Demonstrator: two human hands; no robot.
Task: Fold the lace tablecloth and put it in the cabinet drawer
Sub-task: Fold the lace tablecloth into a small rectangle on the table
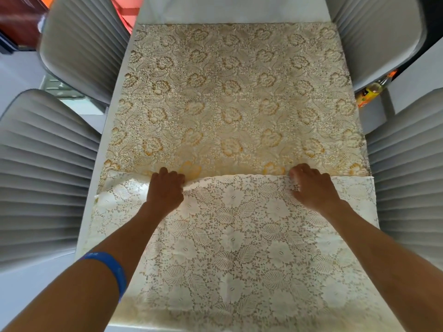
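Left hand (165,188): fist clamped on the lace tablecloth (239,97) edge.
Right hand (311,185): pinching same edge, carrying the fold.

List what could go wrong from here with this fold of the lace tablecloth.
1. Skewed fold: the left hand and right hand grip the folded edge only near its middle, and the flap's left corner already looks rumpled, so the layers may not line up.
2. Snagging: fingers are bunched in the open lace tablecloth, and a hard pull might tear it.
3. Catching: the cloth's side edges lie close to the chairs and could drag on them.
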